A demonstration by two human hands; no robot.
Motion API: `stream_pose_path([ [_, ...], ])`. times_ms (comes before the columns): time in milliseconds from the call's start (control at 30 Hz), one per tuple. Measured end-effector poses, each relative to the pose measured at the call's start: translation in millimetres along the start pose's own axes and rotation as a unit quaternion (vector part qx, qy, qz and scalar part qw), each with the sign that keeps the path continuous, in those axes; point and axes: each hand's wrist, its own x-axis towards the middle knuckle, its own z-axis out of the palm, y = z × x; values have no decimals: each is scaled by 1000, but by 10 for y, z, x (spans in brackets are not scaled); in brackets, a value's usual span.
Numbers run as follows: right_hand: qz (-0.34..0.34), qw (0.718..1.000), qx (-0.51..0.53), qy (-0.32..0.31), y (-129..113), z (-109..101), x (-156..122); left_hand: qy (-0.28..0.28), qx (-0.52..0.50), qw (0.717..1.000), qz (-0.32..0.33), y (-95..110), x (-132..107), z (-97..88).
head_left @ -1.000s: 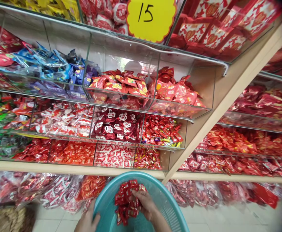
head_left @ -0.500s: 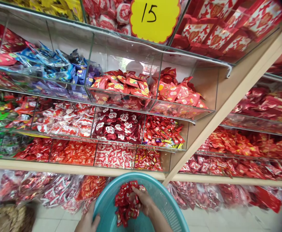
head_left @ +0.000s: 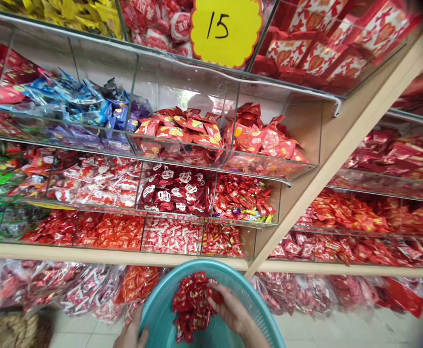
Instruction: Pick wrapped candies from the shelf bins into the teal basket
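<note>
A teal plastic basket (head_left: 245,285) with slotted sides is in the lower middle of the view. Red-wrapped candies (head_left: 191,309) lie heaped inside it. At the basket's left side, my left hand (head_left: 131,333) grips the rim with the thumb over the edge, its other fingers hidden outside. My right hand (head_left: 227,307) reaches into the basket from the right. Its fingers curl round a few red candies at the right side of the heap, palm turned partly upward.
Glass-fronted shelves hold wrapped sweets, among them maroon packets (head_left: 175,188) and small red candies (head_left: 243,198). A yellow price sign (head_left: 226,31) reads 15. Bagged sweets (head_left: 137,285) line the tiled floor (head_left: 77,333). A woven basket (head_left: 11,331) sits lower left.
My right hand has shifted a little to the right and turned, its fingers now curled round some candies. My left hand stays on the rim. The view has tilted slightly.
</note>
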Motion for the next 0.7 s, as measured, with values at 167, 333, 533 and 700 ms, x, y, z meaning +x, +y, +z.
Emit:
stream_pose_path([
  [167,-51,996,49,-62,7,-82,-55,-34,-93,995,-12,71,33,-123],
  [333,-21,998,34,-41,136,-1,-45,-58,-133,989,-5,111,-4,-341],
  [533,-44,999,-2,-20,189,117,-124,-42,-117,992,-20,24,-175,-501],
  [700,-54,998,-1,-21,244,162,-232,-38,-146,988,-22,-94,-310,-574],
])
